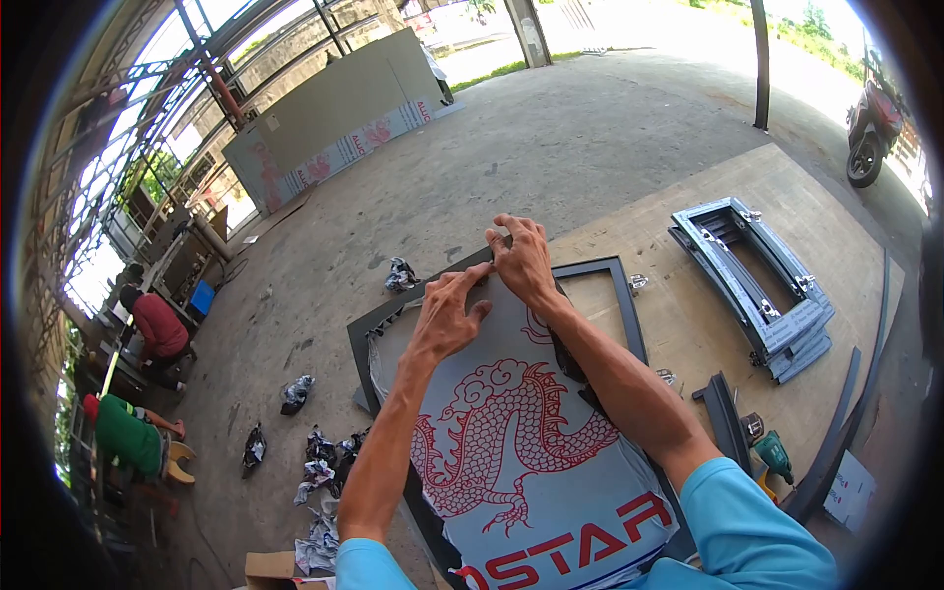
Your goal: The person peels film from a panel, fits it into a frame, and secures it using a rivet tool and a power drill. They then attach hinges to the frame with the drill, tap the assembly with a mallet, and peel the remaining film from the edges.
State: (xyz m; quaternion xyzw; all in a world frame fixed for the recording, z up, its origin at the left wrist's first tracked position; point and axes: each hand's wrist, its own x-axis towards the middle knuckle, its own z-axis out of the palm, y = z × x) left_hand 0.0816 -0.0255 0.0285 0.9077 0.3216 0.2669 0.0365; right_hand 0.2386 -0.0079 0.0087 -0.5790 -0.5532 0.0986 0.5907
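Note:
In front of me lies a panel point(511, 433) in a dark frame, faced with white film printed with a red dragon and large red letters. The film's edges look torn along the frame point(367, 329). My left hand point(450, 313) rests on the film near the far edge, thumb apart and fingers reaching forward. Just right of it, my right hand point(523, 264) bends its fingers together at the frame's far edge. A small dark bit shows by its fingertips, too small to name.
On the plywood tabletop point(787, 197) lie stacked dark frames with hinges point(752, 285), another dark frame point(619, 285), dark profile strips point(723, 418) and a green power drill point(775, 455). Crumpled film point(320, 462) litters the floor. Two people point(160, 329) crouch at left; a motorcycle point(873, 133) stands far right.

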